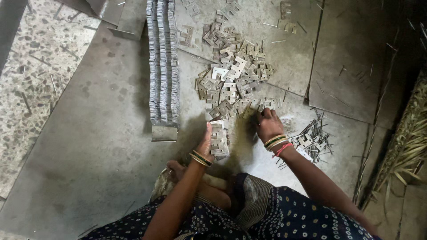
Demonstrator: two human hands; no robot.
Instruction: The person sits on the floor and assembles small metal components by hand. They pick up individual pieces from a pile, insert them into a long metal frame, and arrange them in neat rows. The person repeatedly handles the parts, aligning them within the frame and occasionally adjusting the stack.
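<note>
Grey concrete floor [102, 133] fills the view, with a speckled terrazzo patch [31, 75] off to the left and dry straw [411, 138] along the right edge. Down on that floor sits the person, patterned dark clothing [275, 213] at the bottom of the frame, both arms stretched forward.

Left hand [205, 144], bangles at the wrist, presses edge-on against a short stack of flat metal plates [219, 138] standing just in front of the knees; fingers are straight and laid along the stack's side, not curled around it. Right hand [268, 124], also bangled, sits at the near edge of the big loose heap of notched metal plates [233, 75], knuckles up, fingers curled down into the pieces — whether they actually pinch one I cannot tell.

Left of the heap runs a long, tidy row of stacked plates [163, 62], packed on edge, ending near a small metal block [164, 133]. Right of the right wrist lies a scatter of thin metal pins [313, 135] mixed with a few plates.
</note>
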